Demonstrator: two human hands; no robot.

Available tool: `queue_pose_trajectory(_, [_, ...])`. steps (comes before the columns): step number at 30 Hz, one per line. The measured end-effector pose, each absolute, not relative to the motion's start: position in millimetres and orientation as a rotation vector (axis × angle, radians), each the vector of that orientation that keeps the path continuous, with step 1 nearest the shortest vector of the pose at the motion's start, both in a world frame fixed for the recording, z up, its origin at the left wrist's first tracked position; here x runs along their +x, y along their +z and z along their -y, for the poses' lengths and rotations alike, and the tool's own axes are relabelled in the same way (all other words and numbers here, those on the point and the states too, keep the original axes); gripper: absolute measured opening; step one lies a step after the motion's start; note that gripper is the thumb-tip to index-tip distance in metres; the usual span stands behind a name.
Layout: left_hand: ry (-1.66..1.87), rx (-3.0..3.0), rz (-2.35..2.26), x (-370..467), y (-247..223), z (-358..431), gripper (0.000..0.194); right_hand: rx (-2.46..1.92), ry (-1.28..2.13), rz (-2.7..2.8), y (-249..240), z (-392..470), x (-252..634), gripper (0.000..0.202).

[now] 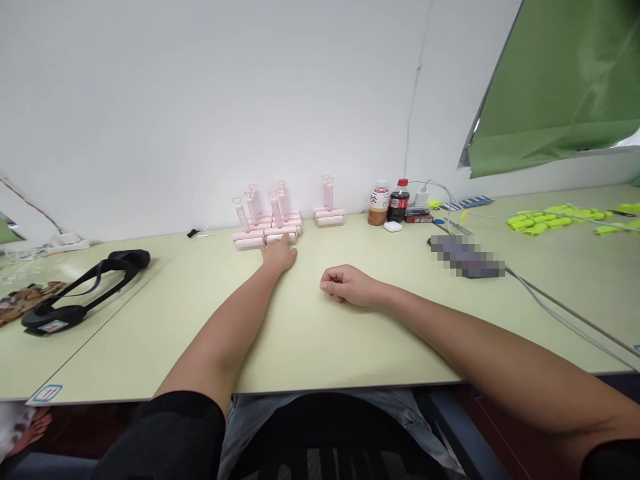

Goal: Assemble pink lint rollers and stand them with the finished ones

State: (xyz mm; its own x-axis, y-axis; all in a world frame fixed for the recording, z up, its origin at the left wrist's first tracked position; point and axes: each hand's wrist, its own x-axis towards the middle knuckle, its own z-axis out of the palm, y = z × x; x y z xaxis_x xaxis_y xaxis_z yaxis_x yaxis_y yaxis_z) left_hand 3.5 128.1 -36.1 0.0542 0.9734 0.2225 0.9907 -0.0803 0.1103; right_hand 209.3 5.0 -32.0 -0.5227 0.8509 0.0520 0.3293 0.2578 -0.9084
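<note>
Several pink lint rollers with heart-shaped loops stand in a group near the wall, left of centre. My left hand [279, 255] reaches to the front pink roller [281, 236] of that group, its fingers at the roller's lower edge; the fingertips are partly hidden, so the grip is unclear. To the right, apart from the group, stand more pink rollers [329, 217]. My right hand [351, 285] rests on the pale green table [320, 347] with its fingers curled in; whether anything is inside cannot be made out.
A white-capped bottle [379, 205], a cola bottle [399, 203] and a white case [393, 227] stand at the back. Right are a blurred dark object [467, 257], cables and yellow-green pieces [555, 217]. Left lies a black headset strap [95, 287]. Another person's hand [37, 427] shows lower left.
</note>
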Motion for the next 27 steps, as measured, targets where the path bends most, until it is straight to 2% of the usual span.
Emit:
queue_pose_trajectory(11, [-0.449, -2.212, 2.078, -2, -44, -128, 0.055, -1.076, 1.237, 1.986, -30, -3, 209, 0.029])
queue_pose_trajectory(17, [-0.550, -2.280, 1.748, -1, -46, -123, 0.047, -1.080, 1.236, 1.984, -31, -4, 209, 0.029])
queue_pose_trajectory(20, [-0.523, -2.382, 1.619, 0, -46, -124, 0.046, -1.090, 1.221, 1.994, -32, -5, 210, 0.028])
queue_pose_trajectory(27, [-0.430, -2.357, 1.679, 1, -46, -127, 0.047, -1.093, 1.215, 1.999, -32, -4, 212, 0.029])
